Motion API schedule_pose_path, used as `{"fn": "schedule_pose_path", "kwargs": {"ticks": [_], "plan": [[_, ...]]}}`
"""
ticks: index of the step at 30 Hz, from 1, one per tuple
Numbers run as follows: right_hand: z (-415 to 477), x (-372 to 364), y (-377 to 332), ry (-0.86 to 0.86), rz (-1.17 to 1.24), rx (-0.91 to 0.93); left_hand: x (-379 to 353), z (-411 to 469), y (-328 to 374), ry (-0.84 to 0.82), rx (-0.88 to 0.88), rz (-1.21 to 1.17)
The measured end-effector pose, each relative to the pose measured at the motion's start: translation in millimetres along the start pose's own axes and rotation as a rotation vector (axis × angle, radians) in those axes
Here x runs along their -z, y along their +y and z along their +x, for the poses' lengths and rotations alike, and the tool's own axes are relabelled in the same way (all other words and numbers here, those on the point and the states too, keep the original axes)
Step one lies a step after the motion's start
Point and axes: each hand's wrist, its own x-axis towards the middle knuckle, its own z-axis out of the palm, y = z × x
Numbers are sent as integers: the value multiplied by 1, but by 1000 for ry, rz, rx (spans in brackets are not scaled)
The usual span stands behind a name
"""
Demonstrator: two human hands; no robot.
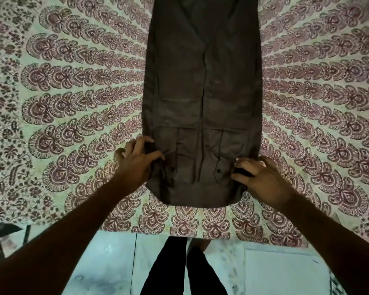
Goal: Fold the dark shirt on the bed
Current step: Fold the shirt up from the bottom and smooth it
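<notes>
Shirt point(202, 86) near-end side edges pinched by both hands point(136, 162)

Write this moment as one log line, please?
dark shirt: narrow strip on bed | left hand: grips near corner | right hand: grips near corner

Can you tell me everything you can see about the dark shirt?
The dark shirt is dark brown, soft-looking cloth, folded into one long narrow strip, its sides meeting along a middle line. It lies flat on the patterned bedspread, stretching away past the picture's top. Two buttoned cuffs show near the close end. The left hand and right hand grip its sides there.
</notes>
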Motion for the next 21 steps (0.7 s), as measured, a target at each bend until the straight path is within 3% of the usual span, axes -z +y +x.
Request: {"fn": "schedule_pose_path", "kwargs": {"ticks": [2, 6, 10, 13, 15, 17, 21], "plan": [[7, 4, -1, 41, 77, -81, 1, 7, 4, 19, -14, -47], [11, 22, 5, 196, 581, -270, 15, 26, 4, 114, 47, -218], [29, 73, 8, 368, 946, -458, 49, 58, 1, 250, 16, -644], [64, 98, 31, 524, 1137, -532, 81, 94, 11, 154, 246, -933], [98, 109, 55, 664, 1200, -631, 86, 122, 13, 178, 414, -1053], [133, 112, 78, 743, 1198, -685, 84, 149, 8, 209, 463, -1086], [186, 102, 111, 642, 1062, -745, 69, 190, 4, 248, 510, -911]]}}
